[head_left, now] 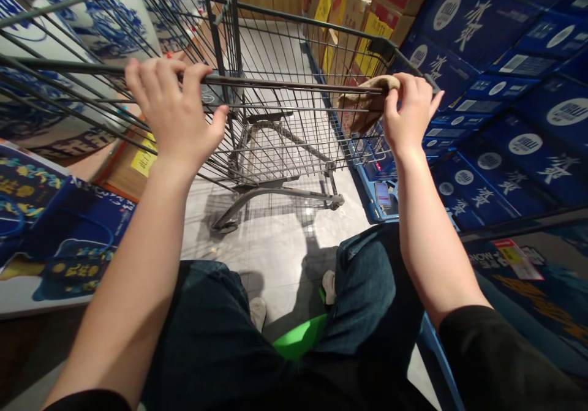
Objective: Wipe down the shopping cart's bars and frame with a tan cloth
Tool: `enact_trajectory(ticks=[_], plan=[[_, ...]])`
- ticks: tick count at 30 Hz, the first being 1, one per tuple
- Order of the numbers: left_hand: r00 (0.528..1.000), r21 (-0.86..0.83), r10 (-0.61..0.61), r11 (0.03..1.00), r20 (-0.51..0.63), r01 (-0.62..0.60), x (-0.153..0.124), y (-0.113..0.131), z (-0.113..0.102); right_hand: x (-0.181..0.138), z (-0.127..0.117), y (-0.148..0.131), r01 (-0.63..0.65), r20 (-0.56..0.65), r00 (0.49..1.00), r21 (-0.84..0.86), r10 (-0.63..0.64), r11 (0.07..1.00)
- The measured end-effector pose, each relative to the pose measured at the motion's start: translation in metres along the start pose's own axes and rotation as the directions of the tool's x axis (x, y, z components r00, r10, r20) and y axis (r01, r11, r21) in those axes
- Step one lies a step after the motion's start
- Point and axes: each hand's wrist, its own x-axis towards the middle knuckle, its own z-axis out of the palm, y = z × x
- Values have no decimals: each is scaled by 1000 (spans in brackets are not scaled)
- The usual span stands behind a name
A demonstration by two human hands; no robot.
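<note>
Left hand [172, 114] closed over the near top rail of the wire shopping cart [285, 129]; right hand [408, 114] presses a tan cloth [367, 95] onto that rail's right end, fingers curled. Wiping goes best with the left bracing the cart — strokes running along the bar. Blue cartons [505, 92] carry white brush characters, not legible; a yellow floor tag [144, 160] is likewise unreadable.

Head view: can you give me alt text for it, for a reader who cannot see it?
A person's left hand grips the top rail of a grey wire shopping cart, while the right hand presses a crumpled tan cloth against the same rail. Stacked dark blue cartons line the right side of the aisle.
</note>
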Motion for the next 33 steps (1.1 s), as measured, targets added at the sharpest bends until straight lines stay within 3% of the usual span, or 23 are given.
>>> enact_trajectory(ticks=[4,7,13,19,22,25,30,33], plan=[[1000,-11,0,1000,6,1,0,-2,1,8,3,30,-190,-109,976,-3,189,982],[1000,3,6,1000,3,-6,0,-2,2,5,10,28,-112,-119,986,31,115,993],[1000,10,4,1000,-6,-4,0,-3,2,-7,11,-16,117,41,992,57,-119,992],[1000,-1,0,1000,0,0,0,-3,2,8,4,8,-9,-48,999,55,12,998],[1000,-31,13,999,-10,-14,0,-4,3,11,8,15,-53,-19,998,83,55,995],[1000,-42,12,999,-15,-13,-1,-4,3,1,9,-4,-21,56,998,99,15,995],[1000,-52,19,998,-25,-20,-1,-4,4,-20,4,-47,126,205,966,154,-157,980],[1000,-36,11,999,-3,-11,-1,-3,2,-16,3,-44,148,205,962,163,-180,975]])
